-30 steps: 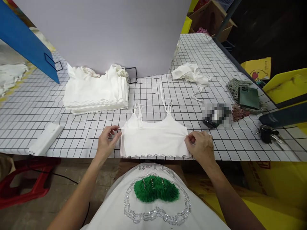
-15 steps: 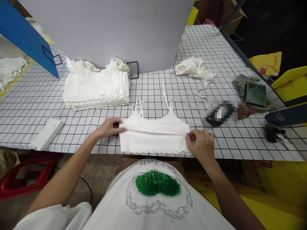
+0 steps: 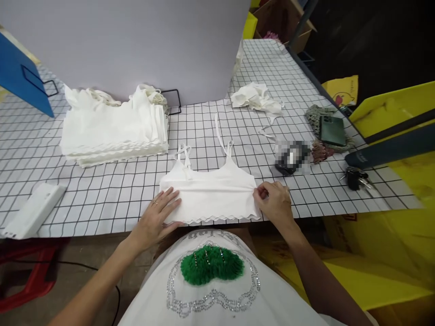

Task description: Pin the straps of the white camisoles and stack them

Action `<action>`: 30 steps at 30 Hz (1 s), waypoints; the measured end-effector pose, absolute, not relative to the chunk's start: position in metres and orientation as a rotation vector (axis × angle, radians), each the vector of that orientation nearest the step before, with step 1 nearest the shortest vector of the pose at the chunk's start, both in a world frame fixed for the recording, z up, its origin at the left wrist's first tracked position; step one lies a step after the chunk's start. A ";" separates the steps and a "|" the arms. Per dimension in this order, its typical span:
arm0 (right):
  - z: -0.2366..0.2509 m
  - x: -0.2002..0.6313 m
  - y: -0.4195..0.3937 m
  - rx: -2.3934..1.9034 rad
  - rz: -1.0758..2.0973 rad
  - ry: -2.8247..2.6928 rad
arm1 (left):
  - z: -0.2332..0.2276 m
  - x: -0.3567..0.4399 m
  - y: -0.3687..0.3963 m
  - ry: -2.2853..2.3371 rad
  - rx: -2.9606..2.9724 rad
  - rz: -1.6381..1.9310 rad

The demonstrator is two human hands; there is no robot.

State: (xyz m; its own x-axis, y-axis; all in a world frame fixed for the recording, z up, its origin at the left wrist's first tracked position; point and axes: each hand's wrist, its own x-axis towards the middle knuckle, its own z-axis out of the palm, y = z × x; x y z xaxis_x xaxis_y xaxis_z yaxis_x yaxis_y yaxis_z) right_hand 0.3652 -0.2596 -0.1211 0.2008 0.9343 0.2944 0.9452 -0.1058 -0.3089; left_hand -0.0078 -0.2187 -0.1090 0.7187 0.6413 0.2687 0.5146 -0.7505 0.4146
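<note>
Grid table (image 3: pixel 102 199) edge; hands on top (image 3: pixel 210 194)

A pixelated patch (image 3: pixel 292 156) blurred a dark object on the bench (image 3: pixel 102 199), so its kind could not be told. The left hand (image 3: pixel 158 217) covered the white camisole top's (image 3: pixel 210 197) left lower corner, and the right hand (image 3: pixel 273 203) hid its right side seam. The white plastic piece (image 3: pixel 32 210) was cut off at the left edge. The keys (image 3: pixel 355 176) were too small to count.
</note>
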 end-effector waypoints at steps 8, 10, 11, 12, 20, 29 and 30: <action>-0.120 0.341 -0.288 -1.724 -0.038 -2.347 | -0.115 0.011 -0.208 1.004 2.820 0.397; -0.118 0.351 -0.286 -1.747 0.000 -2.333 | -0.118 0.012 -0.206 1.027 2.832 0.410; -0.115 0.355 -0.280 -1.762 0.006 -2.276 | -0.118 0.013 -0.205 1.034 2.828 0.445; -0.109 0.358 -0.269 -1.753 0.018 -2.208 | -0.119 0.014 -0.203 1.040 2.824 0.491; -0.074 0.288 -0.087 -1.381 0.356 -2.229 | -0.131 0.032 -0.193 1.200 2.794 0.573; -0.090 0.246 -0.005 -1.422 0.566 -2.455 | -0.136 0.024 -0.190 1.272 2.791 0.559; -0.087 0.254 -0.004 -1.477 0.546 -2.414 | -0.136 0.022 -0.190 1.261 2.779 0.581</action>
